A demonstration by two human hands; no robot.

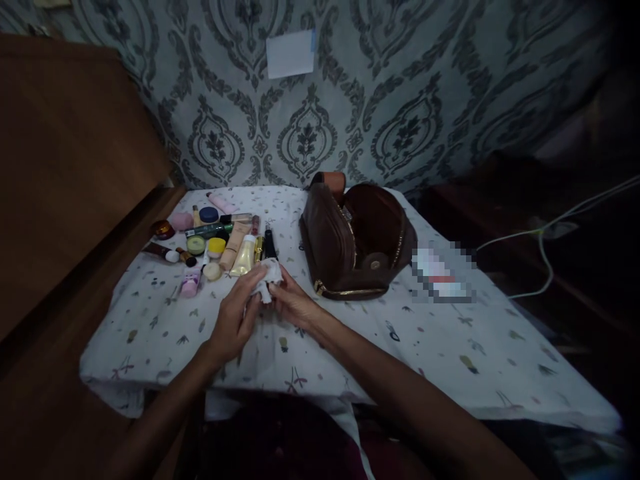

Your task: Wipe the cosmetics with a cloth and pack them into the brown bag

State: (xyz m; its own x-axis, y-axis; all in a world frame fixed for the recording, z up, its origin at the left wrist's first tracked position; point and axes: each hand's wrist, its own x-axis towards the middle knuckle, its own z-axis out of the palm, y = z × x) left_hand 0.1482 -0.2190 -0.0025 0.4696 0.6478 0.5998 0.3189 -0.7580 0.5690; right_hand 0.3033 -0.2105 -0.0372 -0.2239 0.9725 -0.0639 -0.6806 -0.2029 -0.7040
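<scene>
My left hand (237, 310) and my right hand (295, 303) meet over the table, fingers closed on a crumpled white wipe (270, 272). A small dark spot shows between the fingers; whether it is an object inside the wipe, I cannot make out. Just beyond lie cosmetics: a gold-coloured tube (244, 257), a beige tube (235, 247), a black tube (270, 241) and a slim gold item (259, 249). Left of these are a yellow-lidded jar (217, 247), a green-topped round jar (196, 246), a cream-coloured round pot (212, 271) and a purple bottle (190, 283).
A brown bag (325, 247) stands unzipped right of my hands. Beyond it lies a pixelated item (443, 273). The patterned white cloth (425, 360) covers the table. A wooden cabinet (70, 167) borders the left, a patterned wall (350, 127) the back, and pale cables (550, 227) hang at right.
</scene>
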